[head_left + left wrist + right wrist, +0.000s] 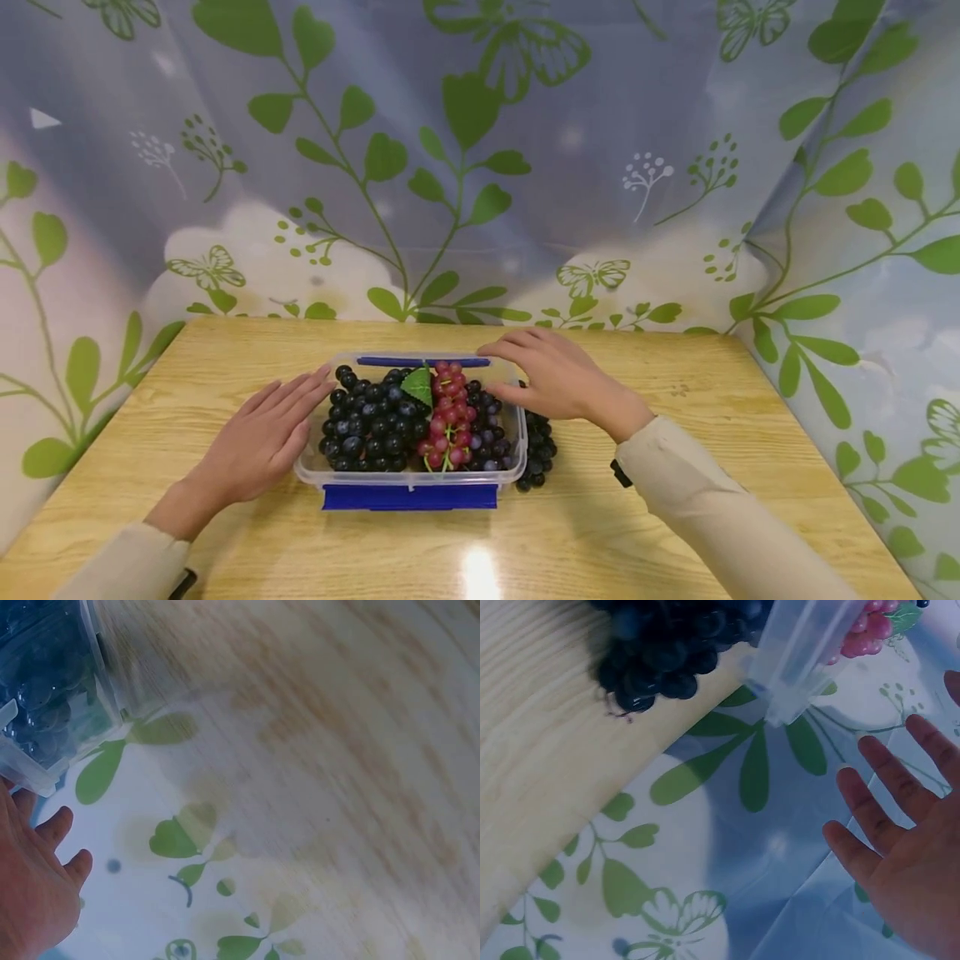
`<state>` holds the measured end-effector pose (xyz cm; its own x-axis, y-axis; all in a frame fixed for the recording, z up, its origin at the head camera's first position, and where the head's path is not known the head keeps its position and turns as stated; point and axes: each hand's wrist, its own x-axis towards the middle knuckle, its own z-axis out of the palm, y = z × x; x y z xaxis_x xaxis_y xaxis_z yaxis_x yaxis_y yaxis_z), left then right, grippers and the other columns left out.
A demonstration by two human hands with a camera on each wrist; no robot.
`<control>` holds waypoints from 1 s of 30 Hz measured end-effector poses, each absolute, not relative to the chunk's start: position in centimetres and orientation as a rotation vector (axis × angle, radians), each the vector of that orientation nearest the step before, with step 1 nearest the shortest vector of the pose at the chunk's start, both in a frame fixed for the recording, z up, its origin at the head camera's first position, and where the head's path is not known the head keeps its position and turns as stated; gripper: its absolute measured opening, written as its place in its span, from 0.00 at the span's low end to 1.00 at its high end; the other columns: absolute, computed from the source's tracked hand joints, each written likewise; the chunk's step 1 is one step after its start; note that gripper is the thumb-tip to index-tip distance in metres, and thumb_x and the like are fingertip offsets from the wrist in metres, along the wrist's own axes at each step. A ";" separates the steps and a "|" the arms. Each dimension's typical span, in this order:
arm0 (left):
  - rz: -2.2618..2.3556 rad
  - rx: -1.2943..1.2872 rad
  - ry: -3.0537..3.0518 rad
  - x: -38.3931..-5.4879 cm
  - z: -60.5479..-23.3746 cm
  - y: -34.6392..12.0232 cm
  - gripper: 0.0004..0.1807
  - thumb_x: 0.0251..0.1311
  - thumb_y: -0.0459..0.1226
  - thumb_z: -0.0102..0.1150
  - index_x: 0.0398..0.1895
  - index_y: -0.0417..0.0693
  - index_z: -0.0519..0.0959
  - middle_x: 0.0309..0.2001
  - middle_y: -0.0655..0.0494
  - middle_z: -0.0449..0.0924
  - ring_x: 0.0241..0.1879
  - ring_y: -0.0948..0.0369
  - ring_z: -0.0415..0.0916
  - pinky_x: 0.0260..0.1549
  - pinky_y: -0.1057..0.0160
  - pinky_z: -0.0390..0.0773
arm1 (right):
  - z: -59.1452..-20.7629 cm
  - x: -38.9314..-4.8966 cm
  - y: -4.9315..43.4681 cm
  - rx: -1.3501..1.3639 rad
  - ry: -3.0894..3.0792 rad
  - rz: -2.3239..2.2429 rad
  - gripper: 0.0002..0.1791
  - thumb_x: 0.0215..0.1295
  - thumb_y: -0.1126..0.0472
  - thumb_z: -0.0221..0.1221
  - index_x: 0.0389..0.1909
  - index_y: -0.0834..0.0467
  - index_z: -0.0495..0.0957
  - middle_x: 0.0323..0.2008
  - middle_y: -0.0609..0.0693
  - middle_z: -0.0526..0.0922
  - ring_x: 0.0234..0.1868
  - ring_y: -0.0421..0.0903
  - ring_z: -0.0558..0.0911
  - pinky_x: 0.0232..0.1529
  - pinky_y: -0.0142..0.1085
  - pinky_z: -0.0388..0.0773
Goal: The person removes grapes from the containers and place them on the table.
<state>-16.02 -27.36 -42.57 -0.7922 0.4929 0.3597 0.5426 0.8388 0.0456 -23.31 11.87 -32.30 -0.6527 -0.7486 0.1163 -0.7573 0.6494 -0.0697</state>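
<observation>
Left hand (258, 437) and right hand (558, 375), fingers straight, gripping nothing, flank a container (360, 478) of grapes (375, 421). A dark bunch (538, 450) borders its right wall; patterned fabric (570, 183) backs the tabletop (600, 542).

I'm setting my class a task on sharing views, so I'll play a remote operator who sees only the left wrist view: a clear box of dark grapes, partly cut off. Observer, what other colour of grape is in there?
Observer: Red grapes lie in the box, with dark grapes on both sides.
Operator: Is the right grip holding anything?
Observer: No. The right wrist view shows the right grip holding nothing, its fingers extended.
Operator: Any grapes outside the box?
Observer: Yes. In the head view, a dark bunch lies on the table beside the box's right end.
</observation>
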 end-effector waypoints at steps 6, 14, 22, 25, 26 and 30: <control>-0.212 -0.778 -2.692 -16.0 -42.5 -27.3 0.29 0.69 0.37 0.45 0.73 0.49 0.59 0.74 0.55 0.50 0.69 0.50 0.54 0.65 0.48 0.51 | -32.3 -23.3 10.3 1.303 -2.825 0.186 0.30 0.70 0.37 0.47 0.67 0.45 0.67 0.62 0.49 0.71 0.63 0.52 0.67 0.64 0.50 0.62; -0.212 -0.777 -2.693 -16.0 -42.6 -27.3 0.29 0.68 0.37 0.45 0.73 0.49 0.58 0.74 0.55 0.50 0.69 0.50 0.54 0.65 0.48 0.51 | -33.4 -23.1 8.8 1.338 -2.858 0.134 0.28 0.70 0.38 0.47 0.68 0.43 0.67 0.61 0.48 0.71 0.62 0.51 0.68 0.62 0.48 0.64; -0.225 -0.777 -2.686 -16.2 -42.6 -27.1 0.29 0.68 0.36 0.46 0.73 0.48 0.60 0.74 0.55 0.50 0.69 0.50 0.55 0.64 0.46 0.53 | -34.4 -22.6 7.8 1.337 -2.874 0.048 0.27 0.70 0.37 0.46 0.67 0.39 0.67 0.60 0.49 0.72 0.59 0.51 0.70 0.61 0.48 0.65; -0.230 -0.776 -2.688 -16.1 -42.7 -27.1 0.29 0.68 0.36 0.46 0.72 0.47 0.60 0.74 0.55 0.50 0.69 0.50 0.55 0.64 0.46 0.53 | -34.5 -22.5 7.4 1.324 -2.897 0.058 0.25 0.71 0.38 0.45 0.65 0.39 0.69 0.58 0.49 0.73 0.58 0.51 0.71 0.60 0.47 0.66; -0.232 -0.775 -2.691 -16.1 -42.7 -27.1 0.29 0.68 0.36 0.46 0.72 0.47 0.60 0.74 0.55 0.50 0.69 0.50 0.55 0.64 0.46 0.53 | -34.5 -22.5 7.3 1.317 -2.909 0.065 0.24 0.72 0.39 0.44 0.65 0.39 0.70 0.58 0.49 0.73 0.57 0.50 0.71 0.60 0.47 0.66; -0.235 -0.768 -2.703 -16.0 -42.7 -27.2 0.29 0.68 0.36 0.45 0.73 0.49 0.59 0.74 0.55 0.50 0.70 0.52 0.53 0.64 0.46 0.52 | -34.7 -22.8 6.9 1.293 -2.946 0.105 0.21 0.73 0.43 0.44 0.64 0.39 0.70 0.57 0.49 0.73 0.55 0.50 0.72 0.58 0.47 0.67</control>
